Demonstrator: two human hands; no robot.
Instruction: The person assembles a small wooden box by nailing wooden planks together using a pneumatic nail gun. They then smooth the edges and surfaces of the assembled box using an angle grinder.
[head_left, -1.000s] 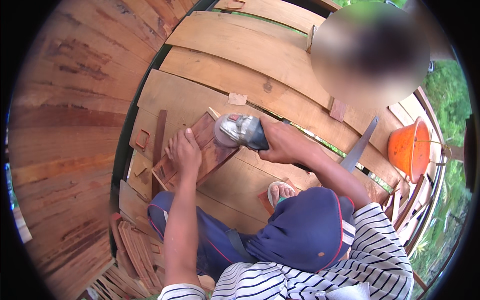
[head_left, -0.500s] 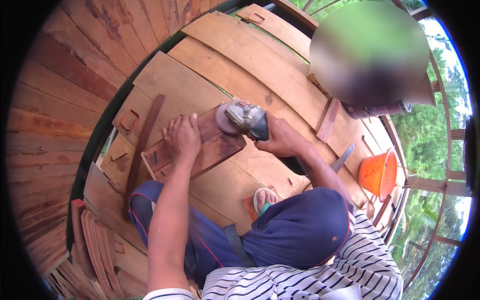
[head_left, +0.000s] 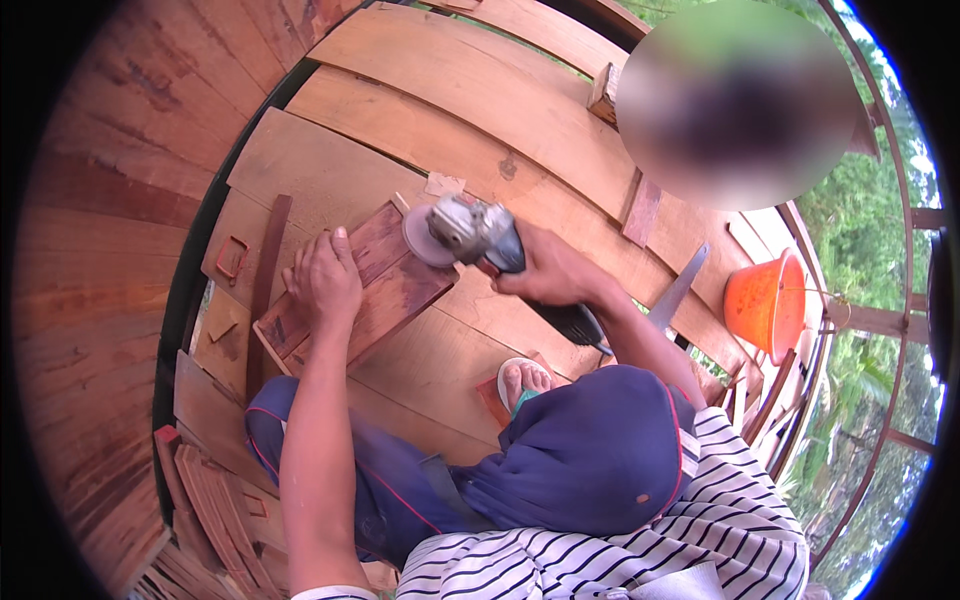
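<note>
We note right hand gripping grinder, left hand on board, clasp unclear: snagging disc could wrench board loose.

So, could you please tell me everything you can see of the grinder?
The grinder is a handheld power tool with a silvery, metallic-looking head, a small red part, a dark body and a dark rear end. A round, flat, pale disc sits at its head. The person's right hand grips it around the body, and its head points left. The disc overlaps the upper right end of the wooden panel in view; whether it touches or spins cannot be told.
</note>
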